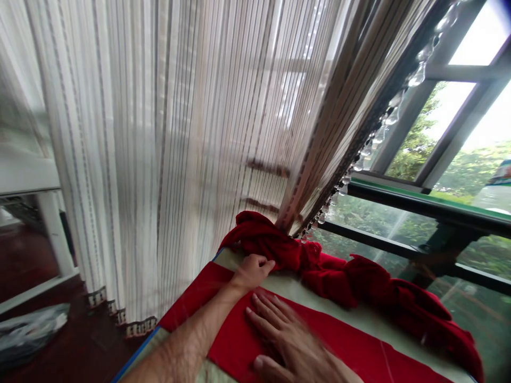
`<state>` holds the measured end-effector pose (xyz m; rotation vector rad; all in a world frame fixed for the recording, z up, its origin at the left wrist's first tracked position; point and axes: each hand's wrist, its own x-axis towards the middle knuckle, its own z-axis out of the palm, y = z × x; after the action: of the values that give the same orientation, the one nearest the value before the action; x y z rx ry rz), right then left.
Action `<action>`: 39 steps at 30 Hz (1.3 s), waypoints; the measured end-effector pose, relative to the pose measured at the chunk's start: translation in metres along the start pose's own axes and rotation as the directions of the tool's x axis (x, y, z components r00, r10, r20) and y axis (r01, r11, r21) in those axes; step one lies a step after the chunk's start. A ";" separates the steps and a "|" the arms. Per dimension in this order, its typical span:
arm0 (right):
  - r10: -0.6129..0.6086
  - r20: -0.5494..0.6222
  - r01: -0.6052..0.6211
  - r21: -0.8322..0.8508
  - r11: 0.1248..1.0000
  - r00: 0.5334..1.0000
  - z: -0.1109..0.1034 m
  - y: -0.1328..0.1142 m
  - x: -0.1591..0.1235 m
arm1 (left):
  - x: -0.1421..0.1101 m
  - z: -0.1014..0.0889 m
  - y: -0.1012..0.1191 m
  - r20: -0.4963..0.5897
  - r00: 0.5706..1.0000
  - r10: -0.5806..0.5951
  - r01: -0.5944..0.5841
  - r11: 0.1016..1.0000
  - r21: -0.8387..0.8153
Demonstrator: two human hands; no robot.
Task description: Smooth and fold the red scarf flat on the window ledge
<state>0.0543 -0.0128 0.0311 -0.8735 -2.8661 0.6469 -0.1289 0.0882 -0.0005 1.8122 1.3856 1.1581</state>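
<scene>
A red cloth (335, 332) lies flat and folded on a pale green board (383, 322) with a blue edge. My right hand (287, 335) rests palm down on this cloth, fingers stretched out and a little spread, slightly blurred. My left hand (253, 268) is curled closed at the cloth's far edge; whether anything is inside the fingers is hidden. Beyond it, close to the knuckles, a bunched heap of red fabric (267, 239) runs along the far side of the board towards the right.
A sheer striped curtain (171, 149) hangs behind the board, with a clear beaded edge (393, 114) beside the window (423, 127). A dark rail (399, 194) crosses below the window. At left stand a white table (27, 173) and a plastic bag (32, 330) on the dark floor.
</scene>
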 end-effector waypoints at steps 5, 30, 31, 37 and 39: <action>-0.061 0.071 0.059 0.023 0.998 0.996 0.004 0.014 0.005 | -0.013 -0.002 0.020 -0.013 0.997 0.081 -0.079 0.990 0.120; -0.181 0.061 0.182 -0.002 0.983 0.982 0.014 0.019 0.003 | -0.007 0.001 0.010 0.017 0.999 0.037 -0.040 0.970 0.240; -0.223 0.077 0.223 0.015 0.975 0.972 0.015 0.015 0.005 | -0.007 0.001 0.010 0.020 0.999 0.035 -0.039 0.968 0.248; -0.175 0.065 0.171 0.064 0.983 0.982 0.004 -0.013 0.004 | -0.008 -0.004 0.015 0.070 0.996 0.048 -0.066 0.958 0.278; -0.126 0.043 0.125 0.028 0.992 0.991 0.004 -0.014 0.002 | -0.009 -0.009 0.020 0.082 0.994 0.069 -0.089 0.955 0.282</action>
<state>0.0448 -0.0234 0.0328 -0.6771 -2.9158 0.6956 -0.1286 0.0735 0.0184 2.1049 1.5127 0.9598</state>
